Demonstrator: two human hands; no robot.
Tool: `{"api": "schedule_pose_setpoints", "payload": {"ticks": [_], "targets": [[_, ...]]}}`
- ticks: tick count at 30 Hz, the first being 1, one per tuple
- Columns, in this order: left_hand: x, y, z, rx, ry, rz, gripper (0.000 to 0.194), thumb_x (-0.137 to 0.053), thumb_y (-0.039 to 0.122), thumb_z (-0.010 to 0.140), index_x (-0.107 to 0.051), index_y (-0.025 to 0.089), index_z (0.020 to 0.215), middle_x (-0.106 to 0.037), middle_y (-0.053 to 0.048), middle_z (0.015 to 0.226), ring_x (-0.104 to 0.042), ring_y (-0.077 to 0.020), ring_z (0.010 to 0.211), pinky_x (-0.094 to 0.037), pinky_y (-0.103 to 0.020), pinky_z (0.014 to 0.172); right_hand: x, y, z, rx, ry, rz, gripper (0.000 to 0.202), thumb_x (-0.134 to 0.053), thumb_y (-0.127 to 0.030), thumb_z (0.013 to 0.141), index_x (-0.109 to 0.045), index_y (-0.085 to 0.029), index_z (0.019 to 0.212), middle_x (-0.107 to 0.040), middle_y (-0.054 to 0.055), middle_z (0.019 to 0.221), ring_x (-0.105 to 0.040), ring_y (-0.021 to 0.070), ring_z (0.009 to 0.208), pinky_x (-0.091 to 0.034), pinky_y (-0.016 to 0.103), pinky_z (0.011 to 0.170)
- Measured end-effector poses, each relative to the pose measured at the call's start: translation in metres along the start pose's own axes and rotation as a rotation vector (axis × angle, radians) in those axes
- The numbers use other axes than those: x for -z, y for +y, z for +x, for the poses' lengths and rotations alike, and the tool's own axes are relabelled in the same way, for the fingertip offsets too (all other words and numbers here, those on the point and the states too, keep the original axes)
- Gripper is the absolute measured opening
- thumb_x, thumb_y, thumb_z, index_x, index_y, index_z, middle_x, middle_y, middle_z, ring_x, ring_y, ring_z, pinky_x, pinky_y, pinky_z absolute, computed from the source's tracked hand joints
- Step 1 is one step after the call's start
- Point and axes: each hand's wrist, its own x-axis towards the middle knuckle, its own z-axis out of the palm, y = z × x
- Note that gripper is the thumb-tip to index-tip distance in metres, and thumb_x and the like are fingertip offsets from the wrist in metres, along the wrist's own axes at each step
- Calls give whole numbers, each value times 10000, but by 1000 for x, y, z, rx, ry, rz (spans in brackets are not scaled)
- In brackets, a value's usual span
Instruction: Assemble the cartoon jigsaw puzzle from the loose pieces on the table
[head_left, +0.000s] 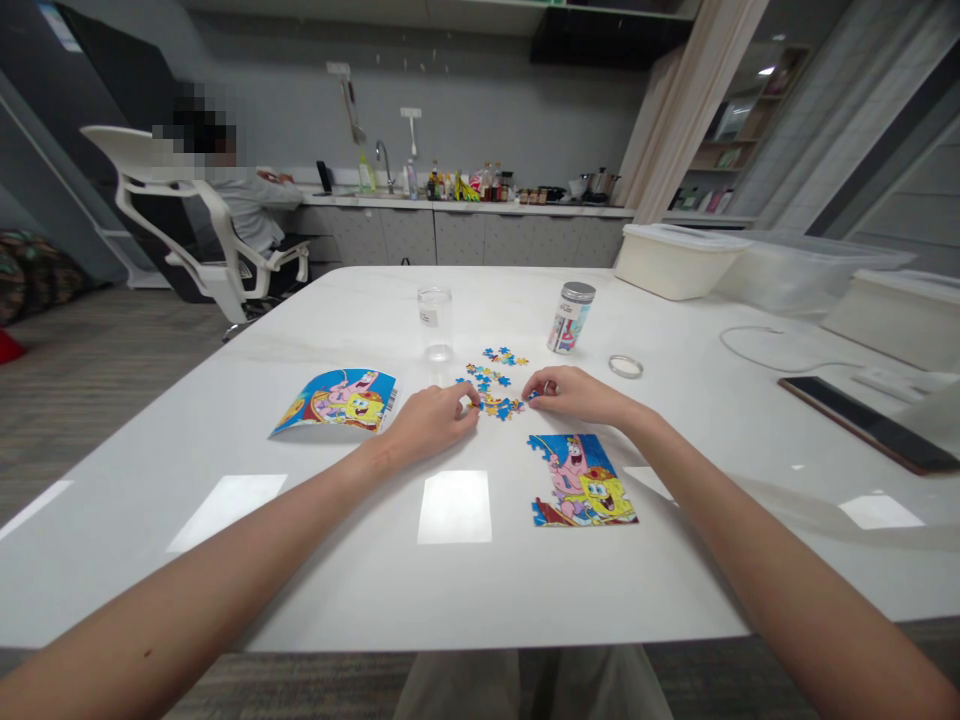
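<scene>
much of the puzzle point(576, 466) looks joined, its left edge gapped; loose pieces point(501, 407) lie beyond it. beside those, left hand point(429, 423) and right hand point(576, 395) curl, fingertips nearly closed; whether either grips one, i cannot tell. the printed sheet point(341, 402) lies left of the puzzle.

A grey wall point(480, 110) rises above kitchen cabinets point(517, 238) at twelve o'clock; a white office chair point(225, 240) stands on striped grey flooring point(135, 350) at ten o'clock.
</scene>
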Motion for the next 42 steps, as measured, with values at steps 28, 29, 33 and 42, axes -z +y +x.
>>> {"api": "schedule_pose_setpoints", "payload": {"ticks": [28, 29, 33, 42], "targets": [[1, 0, 0, -7, -16, 12, 214, -454, 318, 856, -612, 237, 975, -495, 71, 467, -503, -157, 513, -305, -262, 564, -7, -2, 4, 100, 183, -14, 147, -571, -125, 816, -706, -172, 849, -684, 42, 862, -588, 146, 762, -442, 277, 749], [0, 0, 0, -7, -16, 14, 215, -453, 320, 857, -612, 237, 977, -495, 71, 469, -503, -158, 512, -302, -262, 562, -9, -1, 5, 95, 201, -19, 152, -570, -130, 820, -706, -171, 872, -689, 44, 872, -590, 148, 764, -441, 278, 747], [0, 0, 0, 2, -9, 20, 223, -449, 332, 861, -614, 243, 983, -502, 69, 472, -507, -160, 509, -298, -263, 553, -18, 2, 6, 116, 239, -39, 181, -605, -192, 831, -674, -166, 996, -668, 46, 895, -591, 147, 750, -442, 281, 737], [1, 1, -2, 20, 1, 51, 247, -440, 326, 875, -615, 241, 1029, -567, 42, 540, -560, -181, 577, -320, -272, 559, -17, 15, 6, 64, 285, -190, 293, -460, -39, 841, -668, -158, 1010, -601, 94, 1014, -590, 197, 947, -442, 324, 881]]}}
